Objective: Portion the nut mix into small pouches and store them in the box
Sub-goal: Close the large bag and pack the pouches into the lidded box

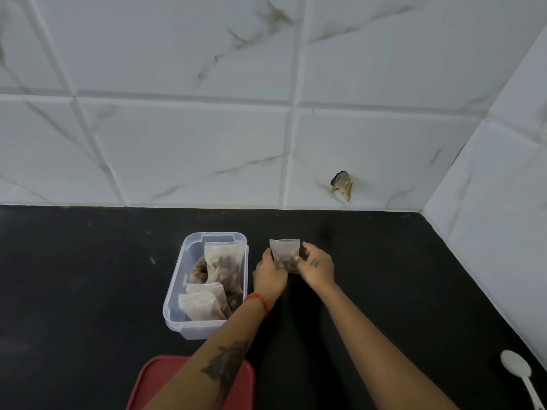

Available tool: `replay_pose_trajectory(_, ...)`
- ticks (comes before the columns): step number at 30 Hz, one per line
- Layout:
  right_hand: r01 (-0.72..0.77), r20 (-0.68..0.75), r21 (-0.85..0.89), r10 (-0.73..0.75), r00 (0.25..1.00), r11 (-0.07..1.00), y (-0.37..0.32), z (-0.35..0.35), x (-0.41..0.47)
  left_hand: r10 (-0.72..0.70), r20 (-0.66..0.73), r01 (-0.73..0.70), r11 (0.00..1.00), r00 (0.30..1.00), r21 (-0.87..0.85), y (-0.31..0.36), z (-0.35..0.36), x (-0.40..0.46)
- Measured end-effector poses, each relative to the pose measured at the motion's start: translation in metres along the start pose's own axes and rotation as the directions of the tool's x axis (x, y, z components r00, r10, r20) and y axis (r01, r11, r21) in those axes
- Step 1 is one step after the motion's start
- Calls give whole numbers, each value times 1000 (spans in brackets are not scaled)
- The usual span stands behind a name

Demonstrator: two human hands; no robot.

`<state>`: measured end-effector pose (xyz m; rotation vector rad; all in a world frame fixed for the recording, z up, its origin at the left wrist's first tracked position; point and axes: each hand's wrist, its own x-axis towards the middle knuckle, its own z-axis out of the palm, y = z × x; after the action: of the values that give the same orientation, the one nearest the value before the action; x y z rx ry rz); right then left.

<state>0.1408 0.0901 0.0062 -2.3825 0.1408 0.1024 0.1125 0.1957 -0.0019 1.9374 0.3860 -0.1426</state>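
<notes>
Head view shows your left hand [270,272] and right hand [316,266] pinching a nut pouch [284,253]; squeeze loosely and nuts may spill beside the box [177,294].

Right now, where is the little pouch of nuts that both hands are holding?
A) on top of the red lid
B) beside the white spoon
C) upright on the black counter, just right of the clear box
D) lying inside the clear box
C: the left hand and right hand pinch the pouch on the black counter, outside the clear box.
</notes>
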Motion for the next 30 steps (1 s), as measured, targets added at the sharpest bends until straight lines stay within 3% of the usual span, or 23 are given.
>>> replay_pose_trajectory(5, 8, 40, -24, -7, 999, 1000, 9, 11, 2, -40, 14, 39, 998, 999, 51, -9, 8, 10)
replay_pose_trajectory(9, -14, -15, 98, 16, 1000, 995, 16, 7, -7, 32, 3, -32, 996, 999, 80, -8, 7, 4)
replay_pose_trajectory(13, 81, -122, 192, -58, 991, 978, 8, -6, -29, 215, -67, -201, 964, 974, 173, 5, -2, -15)
replay_pose_trajectory(16, 200, -216, 224, -151, 965, 954, -13, -16, -50, 403, -144, -367, 903, 904, 222, 10, -21, -35)
replay_pose_trajectory(19, 331, -257, 292, -260, 931, 897, -40, -17, -73, 511, -206, -445, 846, 835, 294, 11, -55, -59)
replay_pose_trajectory(22, 402, -204, 355, -350, 914, 844, -63, -6, -93, 541, -298, -458, 835, 787, 306, 9, -93, -86)
replay_pose_trajectory(25, 418, -131, 361, -399, 908, 833, -76, 14, -105, 475, -300, -387, 869, 827, 307, -8, -125, -105)
replay_pose_trajectory(30, 458, 17, 129, -464, 886, 879, -86, 37, -108, 436, -233, -320, 856, 869, 405, -38, -144, -99)
